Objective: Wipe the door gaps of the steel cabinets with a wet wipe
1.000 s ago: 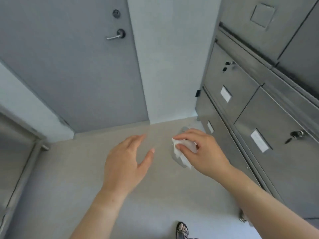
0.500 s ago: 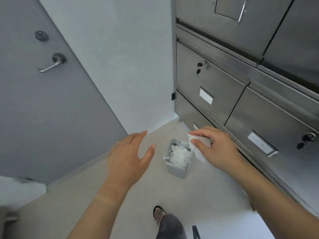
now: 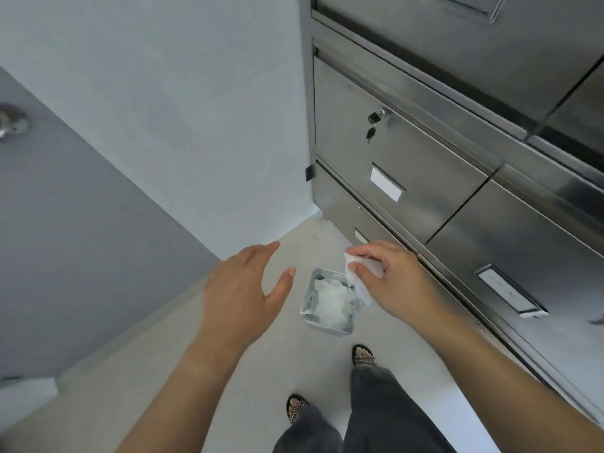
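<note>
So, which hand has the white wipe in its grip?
The right hand pinches the white wipe over the small metal bin on the floor. The left hand is spread open and holds nothing.

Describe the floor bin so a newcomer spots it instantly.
Find the steel cabinets on the right, then look down to the floor beside them. The small square metal bin stands there, the only container, filled with crumpled white wipes.

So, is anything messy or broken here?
Nothing looks broken or spilled. The little metal bin on the floor is piled with crumpled white wipes, but they all sit inside it. A key hangs from one cabinet door lock, which seems normal.
</note>
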Tool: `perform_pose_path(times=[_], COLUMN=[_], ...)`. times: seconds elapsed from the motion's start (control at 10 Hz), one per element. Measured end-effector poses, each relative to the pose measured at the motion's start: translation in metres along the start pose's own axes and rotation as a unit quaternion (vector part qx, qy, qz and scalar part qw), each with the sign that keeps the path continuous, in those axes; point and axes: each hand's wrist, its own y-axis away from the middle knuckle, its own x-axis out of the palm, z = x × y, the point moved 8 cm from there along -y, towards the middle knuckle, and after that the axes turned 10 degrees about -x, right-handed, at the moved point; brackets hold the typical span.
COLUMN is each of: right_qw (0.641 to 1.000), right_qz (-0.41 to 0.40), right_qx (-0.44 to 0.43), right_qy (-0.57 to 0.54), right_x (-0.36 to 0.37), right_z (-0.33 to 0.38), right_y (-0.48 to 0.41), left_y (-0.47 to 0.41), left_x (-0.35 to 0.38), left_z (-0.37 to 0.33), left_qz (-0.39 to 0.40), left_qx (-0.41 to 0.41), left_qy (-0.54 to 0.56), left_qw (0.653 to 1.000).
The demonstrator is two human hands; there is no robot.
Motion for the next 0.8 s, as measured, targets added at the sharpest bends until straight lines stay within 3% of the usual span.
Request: perform_pose_path(times=[0.3, 0.5, 0.8], right_qw=[0.987, 0.96, 0.966], right_qz=[0.158, 0.278, 0.243], right_qx=[-0.021, -0.003, -0.088], right_qy=[0.018, 0.04, 0.02], right_x=[0.058, 0.075, 0.035], right_z=[-0.061, -0.087, -0.04], right_y=[-0.056, -0.068, -0.088], left_y=[-0.035, -0.031, -0.03], left_x=[0.032, 0.046, 0.011], left_z=[0.001, 0.0, -0.016], left_qz=[0.006, 0.011, -0.034], left_qx=[-0.11, -0.163, -0.163], left_qy=[-0.005, -0.011, -0.024], left_qw=[0.994, 0.986, 0.986])
